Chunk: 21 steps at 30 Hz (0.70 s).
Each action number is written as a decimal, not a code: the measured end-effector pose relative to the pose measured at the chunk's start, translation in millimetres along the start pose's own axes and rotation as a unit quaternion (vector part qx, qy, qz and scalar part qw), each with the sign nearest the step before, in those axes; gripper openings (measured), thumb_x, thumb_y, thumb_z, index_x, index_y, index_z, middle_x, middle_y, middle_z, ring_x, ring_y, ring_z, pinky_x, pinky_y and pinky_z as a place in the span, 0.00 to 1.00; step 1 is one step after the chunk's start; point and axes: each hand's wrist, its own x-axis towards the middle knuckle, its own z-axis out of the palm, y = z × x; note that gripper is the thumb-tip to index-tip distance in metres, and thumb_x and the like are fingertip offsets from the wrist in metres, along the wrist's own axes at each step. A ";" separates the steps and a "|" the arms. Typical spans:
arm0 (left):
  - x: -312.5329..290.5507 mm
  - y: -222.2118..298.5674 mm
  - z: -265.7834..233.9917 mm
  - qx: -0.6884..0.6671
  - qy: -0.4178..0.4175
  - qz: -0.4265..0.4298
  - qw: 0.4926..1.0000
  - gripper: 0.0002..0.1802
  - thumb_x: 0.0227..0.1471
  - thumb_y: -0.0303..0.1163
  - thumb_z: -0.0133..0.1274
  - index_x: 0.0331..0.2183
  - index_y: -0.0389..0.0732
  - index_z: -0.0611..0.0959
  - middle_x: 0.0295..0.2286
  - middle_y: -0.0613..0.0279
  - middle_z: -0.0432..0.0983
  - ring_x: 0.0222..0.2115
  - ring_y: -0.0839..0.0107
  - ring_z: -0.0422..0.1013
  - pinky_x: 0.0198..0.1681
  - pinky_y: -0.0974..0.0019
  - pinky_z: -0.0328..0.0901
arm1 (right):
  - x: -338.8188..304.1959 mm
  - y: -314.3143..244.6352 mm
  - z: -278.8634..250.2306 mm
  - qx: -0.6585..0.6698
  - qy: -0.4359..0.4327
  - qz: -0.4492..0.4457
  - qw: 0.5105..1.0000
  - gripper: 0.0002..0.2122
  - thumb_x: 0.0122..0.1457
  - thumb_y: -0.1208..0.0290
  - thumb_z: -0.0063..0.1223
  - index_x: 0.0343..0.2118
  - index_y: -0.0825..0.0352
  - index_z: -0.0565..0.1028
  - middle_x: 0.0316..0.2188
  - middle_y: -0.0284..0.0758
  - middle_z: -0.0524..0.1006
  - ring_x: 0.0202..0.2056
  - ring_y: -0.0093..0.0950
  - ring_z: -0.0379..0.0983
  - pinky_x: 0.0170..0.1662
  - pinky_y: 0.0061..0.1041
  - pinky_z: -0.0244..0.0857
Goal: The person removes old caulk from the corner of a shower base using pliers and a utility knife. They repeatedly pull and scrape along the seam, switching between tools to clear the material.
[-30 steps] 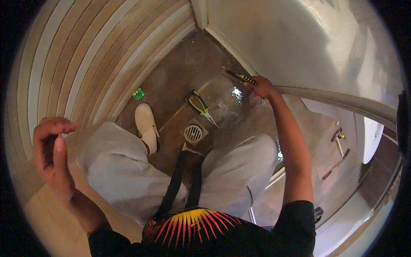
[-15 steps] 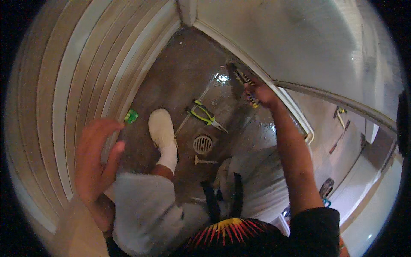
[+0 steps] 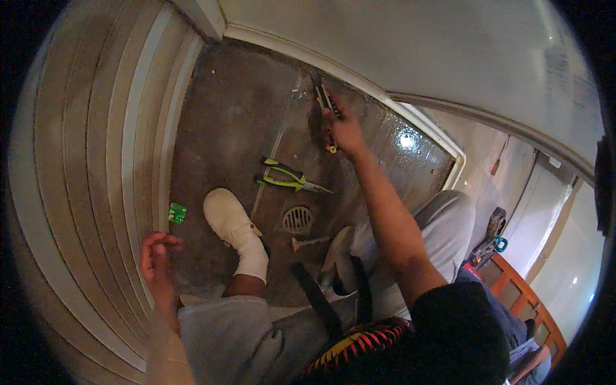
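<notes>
My right hand (image 3: 344, 133) is closed around a slim dark hand tool (image 3: 323, 96) with light stripes and a yellow end. Its tip points to the floor beside the white frame at the foot of the door; its exact kind is unclear. My left hand (image 3: 160, 266) is by the slatted wall, fingers loosely bent and apart, holding nothing visible. Just beyond it a small green packet (image 3: 177, 212) lies against the wall base. Long-nose pliers (image 3: 289, 175) with green and black handles rest on the floor between my shoe and my right hand.
A round floor drain (image 3: 298, 219) sits below the pliers, with a small pale T-shaped object (image 3: 310, 242) beside it. My cream shoe (image 3: 228, 217) stands left. A pale door panel (image 3: 423, 51) spans the upper right. A wooden frame (image 3: 523, 289) and a seated person's arm (image 3: 531, 362) appear lower right.
The view has shifted and turned. My right hand still grips the tool, near the door frame. My left hand has drawn lower, with its fingers more bent. The pliers remain on the floor.
</notes>
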 end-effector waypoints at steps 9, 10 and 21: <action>-14.8 -58.4 -27.4 -0.088 0.078 -0.102 0.988 0.14 0.53 0.38 0.46 0.38 0.39 0.72 0.30 0.62 0.71 0.32 0.71 0.68 0.35 0.69 0.61 | 18.9 -20.5 16.2 0.138 -0.056 0.066 0.987 0.25 0.59 0.66 0.43 0.59 0.51 0.52 0.18 0.31 0.66 0.13 0.20 0.59 0.15 0.22 0.57; -16.4 -62.0 -27.5 -0.099 0.075 -0.111 0.986 0.14 0.53 0.38 0.47 0.38 0.40 0.72 0.30 0.63 0.71 0.32 0.71 0.68 0.35 0.69 0.61 | 27.9 -22.7 22.5 0.136 -0.066 0.057 0.987 0.25 0.59 0.66 0.43 0.59 0.50 0.52 0.18 0.31 0.66 0.13 0.20 0.59 0.15 0.22 0.57; -13.6 -68.3 -45.0 -0.193 0.080 -0.128 0.969 0.14 0.52 0.38 0.48 0.39 0.40 0.71 0.30 0.63 0.70 0.33 0.69 0.68 0.36 0.66 0.62 | 28.7 -16.2 24.5 0.164 -0.072 0.038 0.983 0.23 0.59 0.65 0.42 0.58 0.49 0.54 0.18 0.31 0.66 0.12 0.20 0.59 0.14 0.21 0.57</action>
